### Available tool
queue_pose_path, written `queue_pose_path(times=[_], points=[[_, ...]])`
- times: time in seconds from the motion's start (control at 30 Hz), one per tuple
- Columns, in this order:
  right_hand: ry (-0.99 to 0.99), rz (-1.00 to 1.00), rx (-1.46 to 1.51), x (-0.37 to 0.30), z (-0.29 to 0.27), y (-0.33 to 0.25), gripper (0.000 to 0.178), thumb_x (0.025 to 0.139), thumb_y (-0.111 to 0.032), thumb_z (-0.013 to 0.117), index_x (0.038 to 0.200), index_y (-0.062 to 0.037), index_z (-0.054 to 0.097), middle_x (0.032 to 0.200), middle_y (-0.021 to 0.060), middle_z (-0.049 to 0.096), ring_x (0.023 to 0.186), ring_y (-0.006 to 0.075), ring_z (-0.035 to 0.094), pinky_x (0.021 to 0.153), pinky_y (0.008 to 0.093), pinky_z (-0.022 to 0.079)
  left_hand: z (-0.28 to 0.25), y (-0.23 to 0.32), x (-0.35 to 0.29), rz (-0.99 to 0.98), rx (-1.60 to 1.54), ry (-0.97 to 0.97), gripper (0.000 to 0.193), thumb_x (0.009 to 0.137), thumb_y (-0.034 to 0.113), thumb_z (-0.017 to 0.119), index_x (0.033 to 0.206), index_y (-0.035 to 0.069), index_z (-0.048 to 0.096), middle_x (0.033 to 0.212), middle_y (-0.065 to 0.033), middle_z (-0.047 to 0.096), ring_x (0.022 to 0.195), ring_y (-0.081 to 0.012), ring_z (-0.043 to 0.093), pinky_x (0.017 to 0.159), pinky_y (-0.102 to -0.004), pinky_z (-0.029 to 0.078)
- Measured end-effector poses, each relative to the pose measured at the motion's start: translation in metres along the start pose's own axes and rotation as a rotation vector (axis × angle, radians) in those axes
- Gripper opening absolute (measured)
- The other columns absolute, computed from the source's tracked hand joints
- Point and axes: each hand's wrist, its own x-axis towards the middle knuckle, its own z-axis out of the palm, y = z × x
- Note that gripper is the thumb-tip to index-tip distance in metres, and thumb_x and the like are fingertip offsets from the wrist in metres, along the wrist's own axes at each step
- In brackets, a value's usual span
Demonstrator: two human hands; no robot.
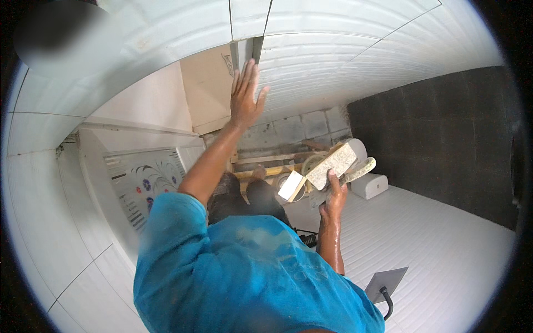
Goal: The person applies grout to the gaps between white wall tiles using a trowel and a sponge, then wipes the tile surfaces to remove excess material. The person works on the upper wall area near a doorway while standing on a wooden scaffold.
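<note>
Spreading by tiled wall (322, 66) (rippled), left hand (248, 99) is empty; right hand (333, 197) clasps float (336, 165).

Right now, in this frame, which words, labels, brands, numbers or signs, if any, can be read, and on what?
None reads clearly.
Tan board by the left hand: dark scrawled marks, too small to make out.
Blue shirt: faint print, too blurred to read.
Speckled block in the right hand: no lettering visible.

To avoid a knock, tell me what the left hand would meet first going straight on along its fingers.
The left hand would probably meet the narrow grey strip beside the white wall tiles; depth is unclear, so it may already touch.
</note>
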Motion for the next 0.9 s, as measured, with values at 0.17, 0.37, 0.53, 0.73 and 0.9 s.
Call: queue_pose_path(times=[0.17,0.37,0.53,0.73,0.9], points=[[0.026,0.077,0.02,-0.007,-0.003,0.0,0.062,0.089,-0.017,0.072,0.138,0.0078,0.042,0.123,0.0169,0.058,0.11,0.0265,0.06,0.099,0.0404,0.046,0.014,0.0,0.027,-0.315,-0.477,0.435,0.057,0.089,0.03,0.074,0.133,-0.002,0.056,0.128,-0.0169,0.063,0.123,-0.028,0.058,0.106,-0.0393,0.044],[0.046,0.176,-0.025,0.002,-0.019,0.01,0.056,0.089,-0.022,0.072,0.132,0.005,0.05,0.12,0.0155,0.062,0.11,0.0266,0.061,0.097,0.0406,0.047,0.051,0.008,0.079,-0.26,-0.427,0.527,0.041,0.075,0.018,0.089,0.107,0.001,0.07,0.103,-0.0088,0.067,0.093,-0.0197,0.066,0.08,-0.034,0.056],[0.119,0.27,0.026,0.004,-0.029,0.028,0.055,0.09,-0.022,0.072,0.131,0.0066,0.049,0.117,0.0157,0.062,0.104,0.0271,0.063,0.091,0.0396,0.052,0.081,-0.027,0.028,-0.367,-0.336,0.466,0.051,0.073,0.025,0.09,0.11,-0.003,0.069,0.112,-0.0135,0.069,0.101,-0.0226,0.066,0.089,-0.0357,0.052],[0.19,0.265,0.02,0.012,-0.024,0.051,0.05,0.088,-0.019,0.075,0.125,0.0081,0.055,0.107,0.0117,0.065,0.097,0.0234,0.062,0.087,0.0363,0.049,0.078,-0.046,-0.045,-0.721,-0.13,-0.201,0.037,0.092,0.021,0.071,0.122,0.002,0.064,0.106,-0.0089,0.07,0.096,-0.0199,0.066,0.085,-0.0348,0.052],[-0.286,-0.042,-0.329,0.052,0.024,0.07,0.032,0.091,-0.02,0.073,0.113,0.0023,0.065,0.104,0.0115,0.069,0.094,0.0207,0.065,0.087,0.0352,0.05,0.021,-0.007,-0.095,-0.816,-0.76,-1.13,0.047,0.094,0.03,0.063,0.133,0.004,0.056,0.117,-0.0074,0.067,0.108,-0.0154,0.062,0.094,-0.0329,0.048]])
